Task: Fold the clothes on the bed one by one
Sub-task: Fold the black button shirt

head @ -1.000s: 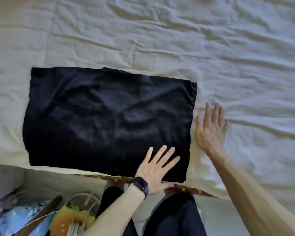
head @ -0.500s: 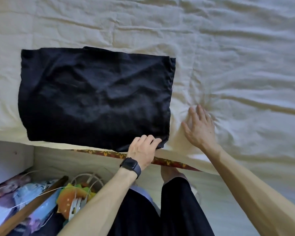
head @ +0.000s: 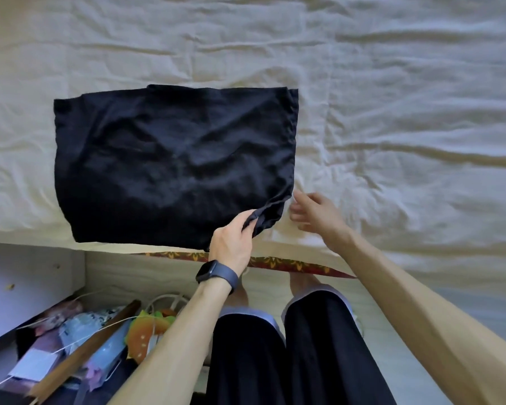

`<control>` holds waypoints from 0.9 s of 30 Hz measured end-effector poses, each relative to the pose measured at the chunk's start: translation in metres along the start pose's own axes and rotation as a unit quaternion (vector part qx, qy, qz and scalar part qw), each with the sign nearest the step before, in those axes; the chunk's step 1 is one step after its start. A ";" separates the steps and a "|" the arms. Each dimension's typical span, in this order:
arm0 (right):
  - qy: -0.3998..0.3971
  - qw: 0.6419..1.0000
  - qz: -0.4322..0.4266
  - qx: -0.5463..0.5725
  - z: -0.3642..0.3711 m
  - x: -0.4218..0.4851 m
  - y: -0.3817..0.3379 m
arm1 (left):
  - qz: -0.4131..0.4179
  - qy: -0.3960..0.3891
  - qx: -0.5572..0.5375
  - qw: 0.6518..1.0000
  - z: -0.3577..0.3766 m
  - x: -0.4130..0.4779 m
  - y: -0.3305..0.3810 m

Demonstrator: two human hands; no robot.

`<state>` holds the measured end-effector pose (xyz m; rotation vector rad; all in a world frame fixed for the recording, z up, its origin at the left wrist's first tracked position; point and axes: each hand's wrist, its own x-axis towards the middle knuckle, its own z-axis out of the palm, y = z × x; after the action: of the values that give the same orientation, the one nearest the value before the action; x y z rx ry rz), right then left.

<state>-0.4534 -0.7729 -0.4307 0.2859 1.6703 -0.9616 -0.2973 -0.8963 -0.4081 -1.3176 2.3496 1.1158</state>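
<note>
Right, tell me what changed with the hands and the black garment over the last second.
The left hand, flat on the near right corner of the black garment a second ago, closed its grip on that corner and lifted it slightly. The right hand, then pressed flat on the bed sheet beside it, now reaches toward the same corner, holding nothing. The rest of the garment stayed spread flat.

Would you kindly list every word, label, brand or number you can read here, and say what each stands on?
No text here is readable.
The smartwatch: screen dark, nothing shown.
The packets on the floor: dark marks, too blurred to read.
The black garment: no label or print showing.
</note>
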 end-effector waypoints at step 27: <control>0.145 0.975 -0.098 -0.140 0.103 0.066 -0.131 | -0.004 0.054 -0.044 0.998 -0.082 -0.004 -0.066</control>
<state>-0.4865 -0.9486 -0.4354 0.0731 2.1069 -0.8430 -0.2291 -0.9723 -0.3830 -1.4520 2.3930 1.1871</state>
